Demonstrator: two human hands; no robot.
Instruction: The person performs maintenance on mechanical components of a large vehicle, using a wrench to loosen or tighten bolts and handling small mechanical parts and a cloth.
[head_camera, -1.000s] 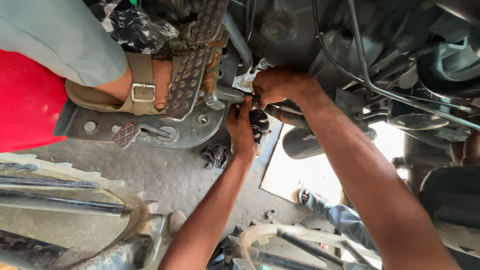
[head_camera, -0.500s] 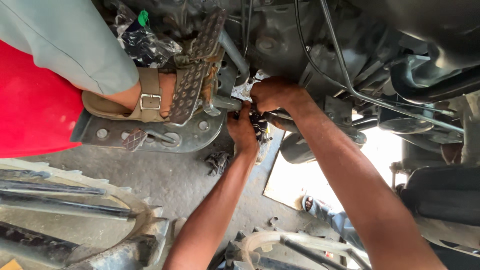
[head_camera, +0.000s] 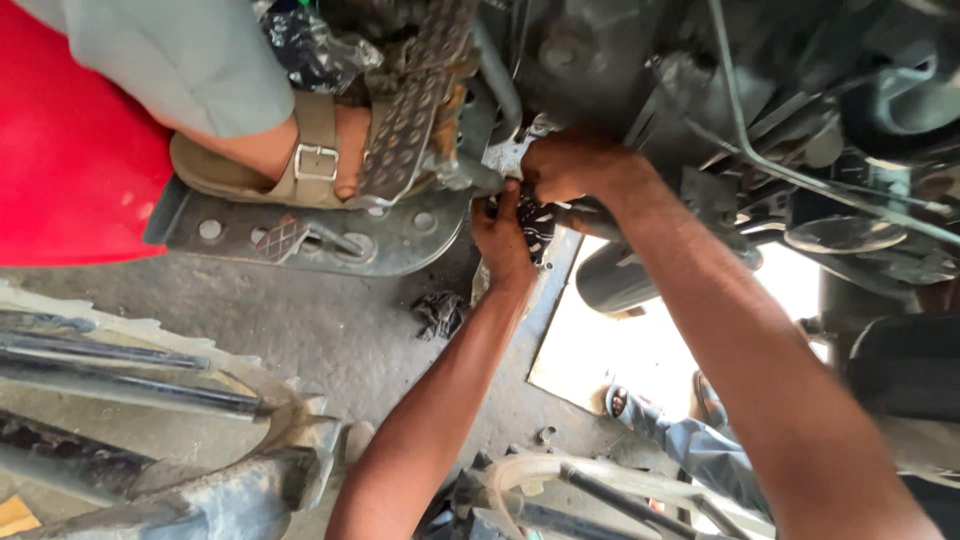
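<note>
Both my hands meet at a greasy joint under a vehicle's machinery. My left hand (head_camera: 502, 238) presses a dark patterned rag (head_camera: 537, 226) against a metal rod (head_camera: 470, 176) that runs toward the footplate. My right hand (head_camera: 568, 165) is closed around a bright metal part (head_camera: 508, 155) just above the rag. What the fingers grip underneath is hidden by the hands themselves.
Another person's sandalled foot (head_camera: 290, 160) rests on a perforated metal footplate (head_camera: 300, 235) at the left, beside a red panel (head_camera: 70, 170). A crumpled rag (head_camera: 438, 312) lies on the concrete floor. Someone's feet in sandals (head_camera: 660, 405) show below. Metal frame parts (head_camera: 150, 400) and hoses (head_camera: 540, 475) lie near me.
The view has shifted slightly; my hands stay together at the same joint, with the left hand still holding the rag against it.
</note>
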